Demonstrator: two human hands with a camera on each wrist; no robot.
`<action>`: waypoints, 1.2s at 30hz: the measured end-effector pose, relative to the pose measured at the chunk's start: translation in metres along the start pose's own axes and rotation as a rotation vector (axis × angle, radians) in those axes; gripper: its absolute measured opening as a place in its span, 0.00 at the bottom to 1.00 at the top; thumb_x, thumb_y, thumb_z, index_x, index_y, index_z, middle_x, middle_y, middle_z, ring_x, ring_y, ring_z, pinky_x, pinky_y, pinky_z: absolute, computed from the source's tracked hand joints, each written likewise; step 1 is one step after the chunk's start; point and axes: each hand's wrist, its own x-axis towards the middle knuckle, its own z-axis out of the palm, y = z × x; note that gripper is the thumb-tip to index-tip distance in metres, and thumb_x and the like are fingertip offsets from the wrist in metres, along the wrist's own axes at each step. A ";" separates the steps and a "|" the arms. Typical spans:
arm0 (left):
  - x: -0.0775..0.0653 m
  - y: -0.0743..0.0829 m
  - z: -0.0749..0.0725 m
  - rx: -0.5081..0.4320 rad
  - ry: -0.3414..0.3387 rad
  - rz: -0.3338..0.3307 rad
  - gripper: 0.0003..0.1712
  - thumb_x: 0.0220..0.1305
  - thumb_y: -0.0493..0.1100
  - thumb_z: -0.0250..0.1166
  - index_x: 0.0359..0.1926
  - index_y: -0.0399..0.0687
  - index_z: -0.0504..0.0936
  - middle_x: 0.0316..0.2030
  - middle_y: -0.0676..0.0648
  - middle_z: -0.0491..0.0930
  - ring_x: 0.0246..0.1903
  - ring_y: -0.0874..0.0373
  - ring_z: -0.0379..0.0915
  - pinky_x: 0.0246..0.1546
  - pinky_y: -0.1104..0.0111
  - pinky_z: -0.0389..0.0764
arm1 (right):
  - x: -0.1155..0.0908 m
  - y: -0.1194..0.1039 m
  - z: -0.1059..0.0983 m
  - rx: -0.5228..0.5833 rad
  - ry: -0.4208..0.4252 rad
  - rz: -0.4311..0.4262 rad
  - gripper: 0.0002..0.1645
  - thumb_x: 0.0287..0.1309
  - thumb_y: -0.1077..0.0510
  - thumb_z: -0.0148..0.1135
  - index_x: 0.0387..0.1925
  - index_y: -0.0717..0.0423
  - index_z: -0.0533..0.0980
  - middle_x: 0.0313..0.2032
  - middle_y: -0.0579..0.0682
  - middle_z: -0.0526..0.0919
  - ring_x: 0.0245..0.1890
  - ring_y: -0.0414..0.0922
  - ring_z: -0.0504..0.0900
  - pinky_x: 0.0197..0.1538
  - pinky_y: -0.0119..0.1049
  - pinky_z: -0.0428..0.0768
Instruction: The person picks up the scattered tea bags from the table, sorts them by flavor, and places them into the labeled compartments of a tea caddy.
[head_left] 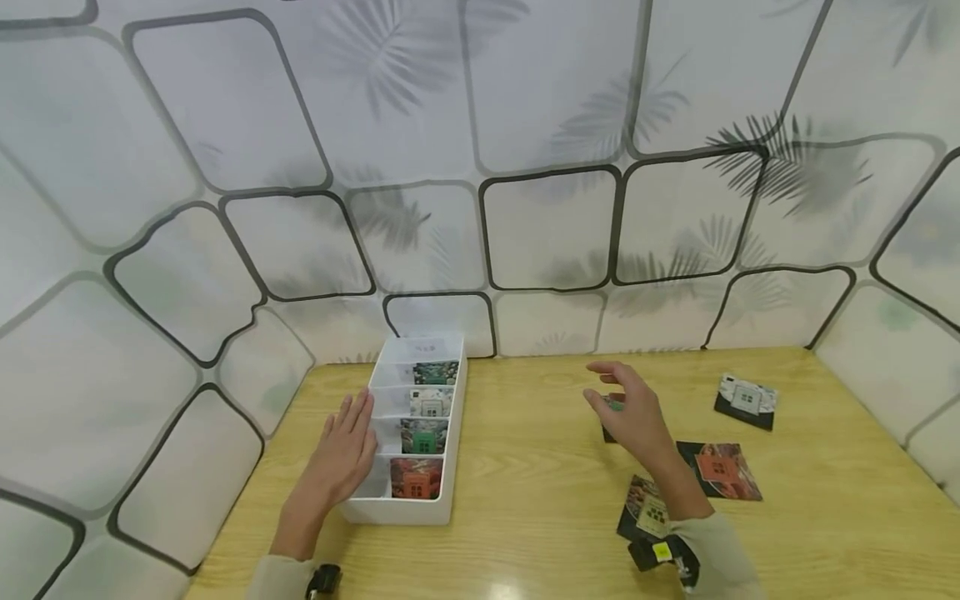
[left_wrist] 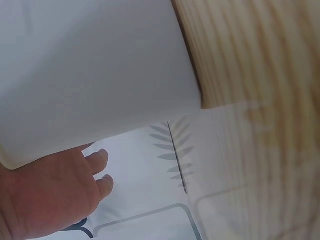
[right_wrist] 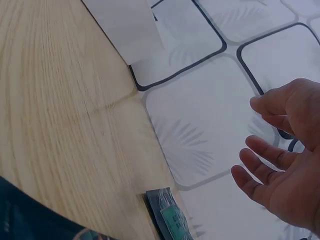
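Against the left side of the box, the left hand rests, fingers straight. Right of the box, the right hand hangs half-spread and bare near a green card; red, white and cream cards also lie on the desk. Inside the box stand four cards.

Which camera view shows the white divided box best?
The head view: it shows the white divided box from above, including packets inside. The left wrist view gives only its plain outside, close up and cut off; the right wrist view shows only what looks like part of it, at the top.
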 end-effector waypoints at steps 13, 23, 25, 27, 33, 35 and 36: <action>0.002 -0.002 0.004 -0.013 0.016 0.018 0.32 0.80 0.40 0.43 0.77 0.26 0.55 0.78 0.31 0.52 0.76 0.30 0.45 0.71 0.34 0.50 | -0.005 0.020 -0.018 -0.134 -0.045 0.169 0.31 0.70 0.59 0.64 0.70 0.60 0.68 0.64 0.68 0.69 0.63 0.68 0.68 0.57 0.68 0.72; -0.003 0.000 0.002 0.023 0.005 -0.001 0.32 0.80 0.41 0.43 0.77 0.28 0.54 0.78 0.33 0.51 0.77 0.32 0.44 0.72 0.35 0.50 | -0.016 0.032 -0.022 -0.227 -0.120 0.342 0.35 0.69 0.57 0.64 0.71 0.62 0.64 0.68 0.78 0.58 0.66 0.77 0.58 0.57 0.74 0.67; -0.004 -0.001 0.003 0.028 -0.008 -0.007 0.32 0.80 0.41 0.42 0.78 0.28 0.54 0.79 0.34 0.51 0.77 0.32 0.43 0.72 0.36 0.50 | -0.018 0.033 -0.021 -0.234 -0.146 0.391 0.36 0.69 0.56 0.64 0.72 0.62 0.63 0.68 0.79 0.56 0.66 0.78 0.57 0.56 0.74 0.67; -0.004 -0.002 0.004 0.032 -0.010 -0.008 0.32 0.80 0.41 0.42 0.78 0.29 0.53 0.79 0.34 0.50 0.77 0.32 0.43 0.72 0.35 0.50 | -0.020 0.035 -0.020 -0.238 -0.174 0.422 0.37 0.69 0.56 0.64 0.73 0.61 0.61 0.67 0.80 0.56 0.65 0.79 0.57 0.55 0.74 0.68; -0.004 -0.003 0.003 0.024 -0.008 -0.010 0.32 0.81 0.41 0.42 0.78 0.29 0.53 0.79 0.35 0.49 0.77 0.33 0.42 0.72 0.35 0.49 | -0.018 0.037 -0.020 -0.272 -0.237 0.441 0.39 0.68 0.53 0.65 0.73 0.60 0.61 0.63 0.81 0.59 0.61 0.80 0.61 0.49 0.73 0.71; -0.002 -0.002 0.003 0.016 -0.007 -0.007 0.32 0.81 0.41 0.42 0.78 0.29 0.53 0.79 0.35 0.49 0.77 0.33 0.42 0.72 0.35 0.48 | -0.016 0.037 -0.021 -0.293 -0.242 0.441 0.39 0.67 0.53 0.66 0.73 0.60 0.62 0.63 0.80 0.60 0.61 0.80 0.62 0.49 0.73 0.71; -0.001 -0.002 0.003 0.012 -0.007 -0.007 0.32 0.81 0.41 0.41 0.78 0.30 0.53 0.79 0.35 0.49 0.77 0.33 0.41 0.72 0.35 0.48 | -0.015 0.038 -0.021 -0.305 -0.243 0.440 0.39 0.67 0.53 0.67 0.73 0.60 0.63 0.63 0.80 0.61 0.61 0.80 0.62 0.49 0.74 0.70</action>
